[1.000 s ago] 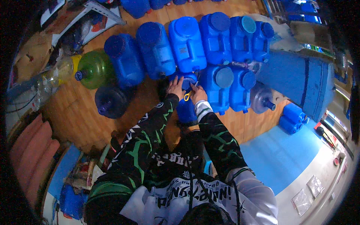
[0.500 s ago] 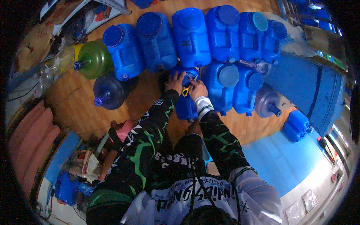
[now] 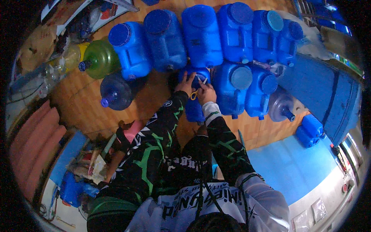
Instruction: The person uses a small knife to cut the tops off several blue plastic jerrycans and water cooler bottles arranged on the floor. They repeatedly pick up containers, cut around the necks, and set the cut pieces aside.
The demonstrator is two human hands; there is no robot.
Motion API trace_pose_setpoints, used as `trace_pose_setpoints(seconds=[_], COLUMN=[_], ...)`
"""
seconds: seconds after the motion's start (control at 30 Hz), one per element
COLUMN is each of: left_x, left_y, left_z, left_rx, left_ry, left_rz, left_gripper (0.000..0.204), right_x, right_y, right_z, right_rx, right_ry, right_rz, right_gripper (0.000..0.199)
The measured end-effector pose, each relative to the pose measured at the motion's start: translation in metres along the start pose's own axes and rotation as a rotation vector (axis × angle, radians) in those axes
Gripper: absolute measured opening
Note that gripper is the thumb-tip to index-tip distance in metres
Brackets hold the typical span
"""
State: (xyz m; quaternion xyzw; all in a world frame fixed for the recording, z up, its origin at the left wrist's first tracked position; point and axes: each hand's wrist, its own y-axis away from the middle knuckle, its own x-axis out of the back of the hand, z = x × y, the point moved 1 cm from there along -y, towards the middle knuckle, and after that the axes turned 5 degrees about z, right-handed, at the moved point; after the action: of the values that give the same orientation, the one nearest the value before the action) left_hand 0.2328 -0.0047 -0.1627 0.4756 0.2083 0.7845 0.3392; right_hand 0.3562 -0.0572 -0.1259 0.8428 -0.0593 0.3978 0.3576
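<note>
Forearms (image 3: 165, 129) extend forward, angling together at a blue jug (image 3: 194, 111) near other jugs (image 3: 228, 96); the left hand (image 3: 186, 84) touches its lid (image 3: 201, 73), fingers slightly spread, while the right hand's (image 3: 206, 94) fingers curl around yellow-handled scissors (image 3: 196, 92).

The left hand (image 3: 185, 84) has room to go left over the brown wooden floor (image 3: 156, 88), until the dark, round, see-through plastic bottle (image 3: 117, 92). Big blue plastic jugs (image 3: 203, 38) block the far side (like a wall), and another lidded blue jug (image 3: 232, 91) blocks the right.
</note>
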Motion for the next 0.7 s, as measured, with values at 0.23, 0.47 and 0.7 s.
trace_pose_setpoints(seconds=[0.23,0.47,0.7], left_x=[0.003,0.015,0.010], left_y=[-0.003,0.002,-0.005], left_z=[-0.002,0.003,-0.002], left_rx=[0.018,0.048,0.045], left_ry=[-0.002,0.042,0.044], left_rz=[-0.055,-0.078,-0.046], left_gripper=[0.078,0.074,0.077], right_x=[0.000,0.007,0.011], right_y=[-0.012,-0.011,-0.016], right_z=[-0.005,-0.011,-0.024], right_rx=[0.160,0.129,0.070], right_ry=[0.140,0.212,0.104], right_rz=[0.044,-0.016,0.098], right_gripper=[0.039,0.038,0.037])
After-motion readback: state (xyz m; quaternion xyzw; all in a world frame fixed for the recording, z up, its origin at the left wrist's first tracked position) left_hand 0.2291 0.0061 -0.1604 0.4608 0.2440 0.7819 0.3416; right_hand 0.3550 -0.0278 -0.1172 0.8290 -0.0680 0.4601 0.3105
